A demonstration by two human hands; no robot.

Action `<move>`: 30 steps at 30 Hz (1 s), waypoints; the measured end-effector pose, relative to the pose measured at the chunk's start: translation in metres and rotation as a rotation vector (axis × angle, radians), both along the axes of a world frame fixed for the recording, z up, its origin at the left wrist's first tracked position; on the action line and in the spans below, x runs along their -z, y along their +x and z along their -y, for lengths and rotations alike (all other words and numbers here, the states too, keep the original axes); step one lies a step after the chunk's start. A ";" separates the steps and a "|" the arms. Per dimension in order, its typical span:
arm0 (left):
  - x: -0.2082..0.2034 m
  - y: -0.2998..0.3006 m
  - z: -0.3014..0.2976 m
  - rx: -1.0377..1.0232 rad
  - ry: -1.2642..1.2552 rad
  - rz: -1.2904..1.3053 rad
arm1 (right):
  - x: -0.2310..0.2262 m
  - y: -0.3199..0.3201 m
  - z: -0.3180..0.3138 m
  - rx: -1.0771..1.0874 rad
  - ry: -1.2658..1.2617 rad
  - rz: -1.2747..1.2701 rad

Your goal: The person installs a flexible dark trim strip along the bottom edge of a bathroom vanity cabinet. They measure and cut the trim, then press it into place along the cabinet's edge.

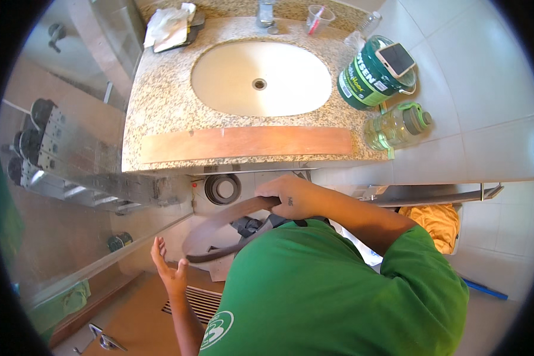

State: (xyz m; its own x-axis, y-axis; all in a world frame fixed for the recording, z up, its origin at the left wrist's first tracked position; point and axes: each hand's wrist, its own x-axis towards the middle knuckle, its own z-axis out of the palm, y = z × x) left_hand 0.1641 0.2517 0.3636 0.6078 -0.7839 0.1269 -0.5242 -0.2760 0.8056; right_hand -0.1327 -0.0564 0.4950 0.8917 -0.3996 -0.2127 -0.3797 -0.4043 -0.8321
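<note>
My right hand [291,199] is closed around one part of a long, flexible brown strip [219,222], in front of the vanity. The strip curves in a loop toward my left side, its far stretch smeared by motion. My left hand [171,272] is open with fingers spread, beside the loop's left bend; whether the thumb touches the strip I cannot tell. A flat reddish-brown wooden board [246,142] lies along the front of the granite counter [160,113], beyond both hands.
An oval white sink [261,77] is set in the counter. At the right stand a green paint bucket [371,77] with a phone [396,59] on top and a clear bottle [391,127]. Below lies a dark coil [222,188]; a glass panel [71,178] rises at left.
</note>
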 end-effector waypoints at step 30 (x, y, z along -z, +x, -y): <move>0.076 -0.139 -0.073 -0.396 0.824 -1.063 | 0.167 -0.226 0.011 0.150 0.809 -0.759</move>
State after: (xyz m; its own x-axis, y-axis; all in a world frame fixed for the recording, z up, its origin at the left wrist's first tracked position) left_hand 0.0251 0.3248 0.2876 0.3171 -0.1633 -0.9342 0.4492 -0.8417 0.2996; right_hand -0.3590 -0.0677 0.3278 0.3751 0.0105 -0.9269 -0.9000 0.2436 -0.3614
